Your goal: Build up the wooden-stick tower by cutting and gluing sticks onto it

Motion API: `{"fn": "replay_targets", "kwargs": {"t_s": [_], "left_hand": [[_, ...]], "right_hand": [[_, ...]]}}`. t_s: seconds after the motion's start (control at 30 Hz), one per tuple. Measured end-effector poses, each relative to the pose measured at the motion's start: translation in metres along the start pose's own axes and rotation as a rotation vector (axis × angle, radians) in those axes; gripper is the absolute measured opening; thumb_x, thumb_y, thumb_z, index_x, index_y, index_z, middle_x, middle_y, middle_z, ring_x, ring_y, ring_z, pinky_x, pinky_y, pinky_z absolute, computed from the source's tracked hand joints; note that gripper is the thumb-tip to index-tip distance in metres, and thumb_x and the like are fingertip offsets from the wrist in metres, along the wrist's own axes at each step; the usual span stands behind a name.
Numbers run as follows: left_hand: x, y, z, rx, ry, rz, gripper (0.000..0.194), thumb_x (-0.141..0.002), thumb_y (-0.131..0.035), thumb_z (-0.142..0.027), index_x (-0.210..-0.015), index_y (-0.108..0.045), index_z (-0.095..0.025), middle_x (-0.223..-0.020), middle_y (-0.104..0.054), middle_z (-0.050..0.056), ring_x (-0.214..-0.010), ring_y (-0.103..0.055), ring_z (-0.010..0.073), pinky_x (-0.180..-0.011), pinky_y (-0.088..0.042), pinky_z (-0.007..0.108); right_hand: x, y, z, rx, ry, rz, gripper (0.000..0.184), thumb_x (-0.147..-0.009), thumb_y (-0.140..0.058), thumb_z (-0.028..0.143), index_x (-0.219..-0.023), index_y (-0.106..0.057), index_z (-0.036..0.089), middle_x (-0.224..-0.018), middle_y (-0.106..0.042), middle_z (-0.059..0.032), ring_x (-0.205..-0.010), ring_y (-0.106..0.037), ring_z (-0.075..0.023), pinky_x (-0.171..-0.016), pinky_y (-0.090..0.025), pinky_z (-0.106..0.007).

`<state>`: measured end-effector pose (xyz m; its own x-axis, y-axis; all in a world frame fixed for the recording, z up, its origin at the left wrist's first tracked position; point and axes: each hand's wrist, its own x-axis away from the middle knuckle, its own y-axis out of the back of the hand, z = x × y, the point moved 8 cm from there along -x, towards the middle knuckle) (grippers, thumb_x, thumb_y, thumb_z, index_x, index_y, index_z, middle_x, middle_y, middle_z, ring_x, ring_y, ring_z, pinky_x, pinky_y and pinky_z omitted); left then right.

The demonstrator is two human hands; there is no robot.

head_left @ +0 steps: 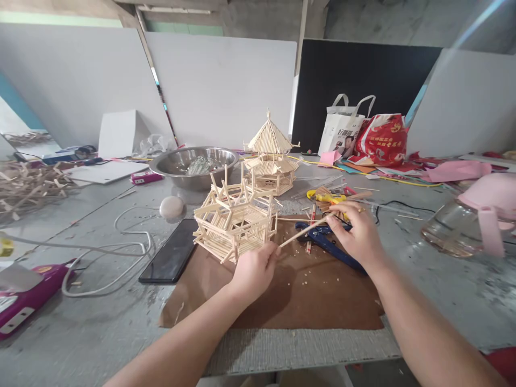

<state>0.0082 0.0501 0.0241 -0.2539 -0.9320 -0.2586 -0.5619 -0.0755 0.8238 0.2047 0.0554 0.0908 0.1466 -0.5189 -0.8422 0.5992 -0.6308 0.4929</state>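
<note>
A thin wooden stick (303, 230) slants between my two hands above a brown sheet (282, 301). My left hand (255, 269) pinches its lower end, close to the front of a half-built stick model (236, 217). At the upper end, the thumb and fingers of my right hand (357, 231) are closed on the stick. Blue-handled pliers (336, 248) lie beneath and beside my right hand, with a red-and-white stick (313, 215) near them. Behind, a yellow tool (328, 197) is partly covered by my right hand. Small wood bits are scattered over the sheet.
A finished-looking stick pavilion (271, 156) and a steel basin (195, 166) stand behind. On the left are a phone (169, 252), a white cable (116, 290) and a purple power strip (36, 290). A pink-lidded jug (459, 226) stands right.
</note>
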Motion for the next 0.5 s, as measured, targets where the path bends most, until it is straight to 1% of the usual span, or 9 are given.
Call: {"fn": "replay_targets", "kwargs": {"t_s": [0.07,0.1,0.13,0.17,0.23,0.3,0.33,0.4,0.5], "left_hand": [[-0.002,0.001,0.005,0.052,0.022,-0.017,0.025,-0.083,-0.034,-0.025,-0.061,-0.045,-0.02,-0.054,-0.048,-0.001,-0.053,-0.046,0.0128,-0.052,-0.032,0.023],[-0.003,0.001,0.007,0.071,0.031,-0.024,0.026,-0.083,-0.033,-0.026,-0.06,-0.043,-0.02,-0.053,-0.047,-0.002,-0.052,-0.045,0.0124,-0.052,-0.032,0.022],[-0.005,0.001,0.01,0.094,0.042,-0.031,0.027,-0.084,-0.032,-0.027,-0.059,-0.042,-0.02,-0.053,-0.046,-0.002,-0.052,-0.044,0.0121,-0.052,-0.032,0.022],[-0.006,0.001,0.013,0.118,0.054,-0.037,0.028,-0.084,-0.032,-0.028,-0.059,-0.041,-0.02,-0.052,-0.045,-0.003,-0.052,-0.043,0.0119,-0.051,-0.032,0.022],[-0.008,0.0,0.019,0.164,0.083,-0.045,0.03,-0.084,-0.032,-0.031,-0.057,-0.039,-0.02,-0.051,-0.043,-0.004,-0.051,-0.042,0.0116,-0.051,-0.032,0.022],[-0.009,-0.002,0.024,0.211,0.113,-0.043,0.03,-0.083,-0.033,-0.034,-0.057,-0.04,-0.02,-0.049,-0.042,-0.004,-0.049,-0.042,0.0113,-0.05,-0.032,0.022],[-0.01,-0.003,0.026,0.237,0.126,-0.04,0.03,-0.083,-0.033,-0.035,-0.057,-0.041,-0.019,-0.047,-0.042,-0.005,-0.048,-0.042,0.0112,-0.05,-0.032,0.022],[-0.009,-0.005,0.028,0.293,0.142,-0.031,0.03,-0.082,-0.034,-0.036,-0.059,-0.043,-0.019,-0.045,-0.042,-0.005,-0.045,-0.042,0.0109,-0.049,-0.032,0.022],[-0.008,-0.008,0.028,0.386,0.149,-0.012,0.03,-0.083,-0.034,-0.038,-0.062,-0.046,-0.019,-0.044,-0.042,-0.005,-0.044,-0.042,0.0109,-0.048,-0.033,0.022]], "right_hand": [[0.001,-0.004,-0.014,0.045,-0.061,0.037,0.025,-0.077,-0.051,0.035,-0.094,-0.056,0.017,-0.095,-0.06,-0.0121,-0.094,-0.053,-0.0244,-0.083,-0.041,-0.039],[0.003,-0.011,-0.021,0.065,-0.104,0.103,0.033,-0.076,-0.051,0.039,-0.099,-0.054,0.016,-0.098,-0.06,-0.0133,-0.096,-0.053,-0.0253,-0.083,-0.041,-0.04],[0.007,-0.02,-0.027,0.089,-0.148,0.213,0.041,-0.075,-0.051,0.044,-0.104,-0.053,0.014,-0.102,-0.059,-0.0144,-0.098,-0.052,-0.0264,-0.084,-0.04,-0.041],[0.013,-0.033,-0.032,0.116,-0.184,0.364,0.05,-0.073,-0.052,0.048,-0.109,-0.051,0.013,-0.107,-0.057,-0.0155,-0.101,-0.051,-0.0279,-0.085,-0.039,-0.042],[0.033,-0.059,-0.041,0.176,-0.235,0.733,0.071,-0.064,-0.057,0.054,-0.12,-0.045,0.012,-0.121,-0.049,-0.0175,-0.113,-0.043,-0.032,-0.091,-0.034,-0.047],[0.057,-0.074,-0.049,0.229,-0.269,1.051,0.092,-0.055,-0.062,0.055,-0.13,-0.034,0.012,-0.136,-0.031,-0.0173,-0.124,-0.026,-0.0344,-0.096,-0.025,-0.051],[0.065,-0.078,-0.052,0.248,-0.288,1.155,0.099,-0.053,-0.064,0.055,-0.134,-0.027,0.012,-0.141,-0.022,-0.0161,-0.128,-0.017,-0.0341,-0.098,-0.02,-0.052],[0.072,-0.08,-0.058,0.275,-0.321,1.246,0.103,-0.055,-0.061,0.054,-0.137,-0.015,0.013,-0.144,-0.01,-0.0135,-0.13,-0.007,-0.0318,-0.1,-0.014,-0.054],[0.068,-0.078,-0.063,0.304,-0.355,1.214,0.095,-0.062,-0.055,0.052,-0.137,-0.014,0.012,-0.144,-0.01,-0.0142,-0.13,-0.008,-0.0309,-0.099,-0.013,-0.053]]}}
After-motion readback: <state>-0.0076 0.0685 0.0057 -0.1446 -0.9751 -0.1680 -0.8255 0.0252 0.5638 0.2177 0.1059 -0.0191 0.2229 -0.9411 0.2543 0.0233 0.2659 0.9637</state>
